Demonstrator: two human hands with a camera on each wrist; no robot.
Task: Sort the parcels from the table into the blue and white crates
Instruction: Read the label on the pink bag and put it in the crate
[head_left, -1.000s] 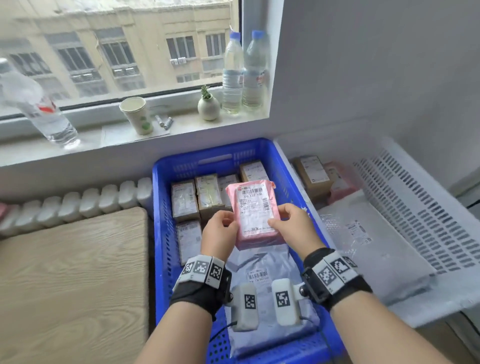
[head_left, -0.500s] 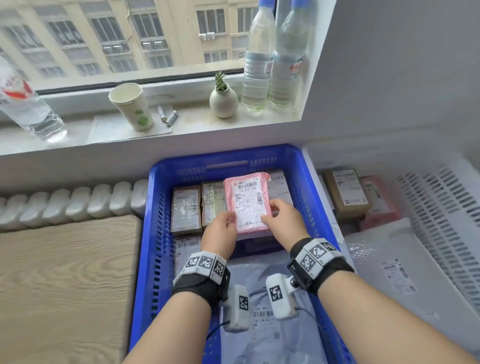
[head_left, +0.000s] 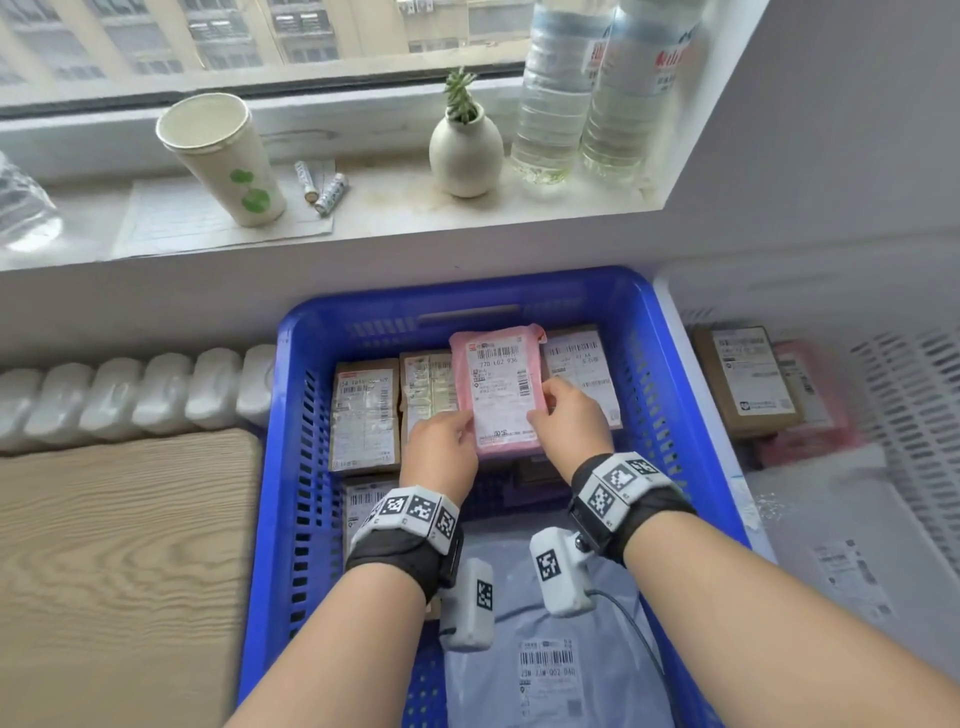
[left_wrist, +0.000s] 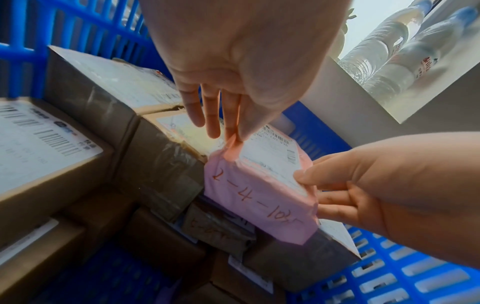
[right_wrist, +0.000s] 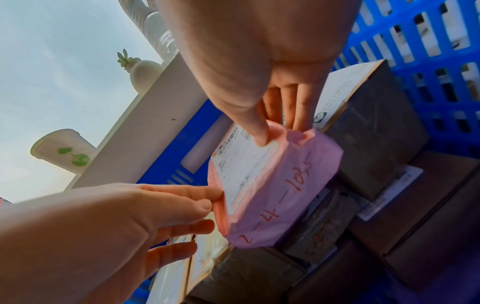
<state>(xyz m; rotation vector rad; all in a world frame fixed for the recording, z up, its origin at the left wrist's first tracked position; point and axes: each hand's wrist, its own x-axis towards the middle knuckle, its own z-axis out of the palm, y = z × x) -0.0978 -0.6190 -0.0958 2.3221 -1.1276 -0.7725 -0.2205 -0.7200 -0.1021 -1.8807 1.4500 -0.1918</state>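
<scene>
The pink parcel (head_left: 497, 389) has sunk deeper into the blue crate (head_left: 291, 467) below the windowsill (head_left: 415, 228), both hands' grip pinching it.

pink parcel (head_left: 497, 391) label: 770 102 936 | side handwritten: 2-4-1035

On the windowsill (head_left: 395, 228) a paper cup (head_left: 221, 158) with green dots stands on a sheet of paper (head_left: 171, 223). Two batteries (head_left: 322, 187) lie just beside the cup. To their right is a small white vase (head_left: 466, 156) with a succulent, then two clear water bottles (head_left: 597, 93) standing side by side. Below the sill a white radiator (head_left: 135, 395) runs along the wall.
</scene>
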